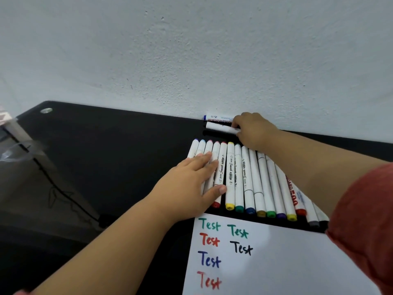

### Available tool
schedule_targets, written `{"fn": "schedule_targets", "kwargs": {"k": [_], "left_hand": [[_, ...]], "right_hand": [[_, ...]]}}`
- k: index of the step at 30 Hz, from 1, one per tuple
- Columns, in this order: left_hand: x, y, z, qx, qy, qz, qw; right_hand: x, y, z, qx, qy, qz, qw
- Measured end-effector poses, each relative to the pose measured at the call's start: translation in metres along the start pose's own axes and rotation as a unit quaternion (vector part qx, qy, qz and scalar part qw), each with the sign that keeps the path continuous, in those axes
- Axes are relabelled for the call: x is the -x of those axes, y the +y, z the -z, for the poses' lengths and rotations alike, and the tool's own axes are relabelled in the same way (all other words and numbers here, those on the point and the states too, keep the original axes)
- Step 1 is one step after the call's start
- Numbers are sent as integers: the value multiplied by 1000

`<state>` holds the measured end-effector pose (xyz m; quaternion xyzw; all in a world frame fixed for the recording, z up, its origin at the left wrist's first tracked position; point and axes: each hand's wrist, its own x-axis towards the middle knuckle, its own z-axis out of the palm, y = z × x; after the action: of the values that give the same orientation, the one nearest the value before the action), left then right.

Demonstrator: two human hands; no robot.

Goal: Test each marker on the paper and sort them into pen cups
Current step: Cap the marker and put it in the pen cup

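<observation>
A row of several white markers (238, 177) with coloured caps lies side by side on the black table, above a white paper (276, 262) bearing the word "Test" in green, red, blue and black. My left hand (191, 184) lies flat with straight fingers on the leftmost markers of the row. My right hand (253, 130) reaches to the back of the table and grips a white marker (221, 127) lying by the wall. Behind it lies a second white marker with a blue cap (219, 117). No pen cup is in view.
The black table (117, 156) ends at a pale wall (212, 50) at the back. Its left edge drops off to the floor, where a clear plastic item (14, 141) and a dark cable (59, 188) show.
</observation>
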<state>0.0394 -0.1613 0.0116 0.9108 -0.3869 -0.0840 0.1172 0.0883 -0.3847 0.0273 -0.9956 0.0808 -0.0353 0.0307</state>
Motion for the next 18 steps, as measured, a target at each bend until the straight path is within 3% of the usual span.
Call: {"fn": "schedule_targets", "kwargs": {"k": [6, 11, 13, 18], "left_hand": [[3, 2, 2, -1, -6, 8, 1000], [12, 10, 11, -13, -1, 1, 1000], [19, 19, 16, 0, 0, 1, 1000], [54, 52, 27, 96, 9, 8, 995]], "right_hand": [[31, -3, 10, -35, 41, 11, 998], [76, -19, 37, -58, 27, -17, 998], [99, -27, 52, -127, 0, -50, 991], [160, -39, 72, -428, -19, -142, 892]]}}
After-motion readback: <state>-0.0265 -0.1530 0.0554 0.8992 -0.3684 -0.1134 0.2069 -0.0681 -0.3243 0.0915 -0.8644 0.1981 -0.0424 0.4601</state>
